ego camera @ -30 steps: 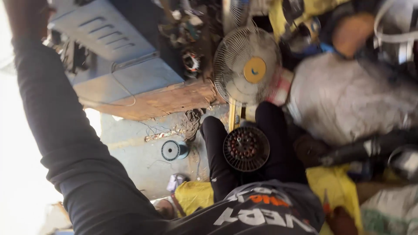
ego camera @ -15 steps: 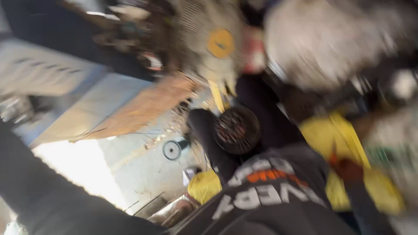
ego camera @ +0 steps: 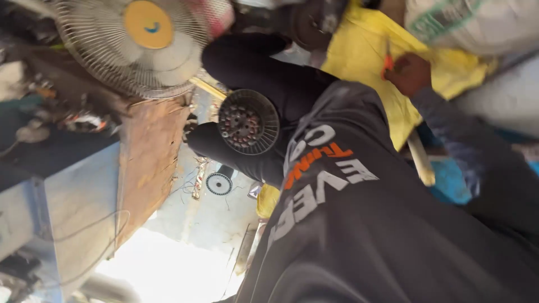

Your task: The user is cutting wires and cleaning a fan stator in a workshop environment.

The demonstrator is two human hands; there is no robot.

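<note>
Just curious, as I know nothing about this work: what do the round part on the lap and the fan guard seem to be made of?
Round part: probably dark metal, its middle ringed with coppery-looking windings. Fan guard: thin pale wire, likely coated metal, around a yellow hub.

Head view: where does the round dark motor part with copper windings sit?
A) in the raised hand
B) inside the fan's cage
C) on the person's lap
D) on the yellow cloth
C: the motor part rests on the dark-trousered lap, away from the hand.

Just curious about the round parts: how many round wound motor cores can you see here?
2: a large one resting on the person's lap, and a smaller one on the floor below it. Clutter may hide others.
</note>
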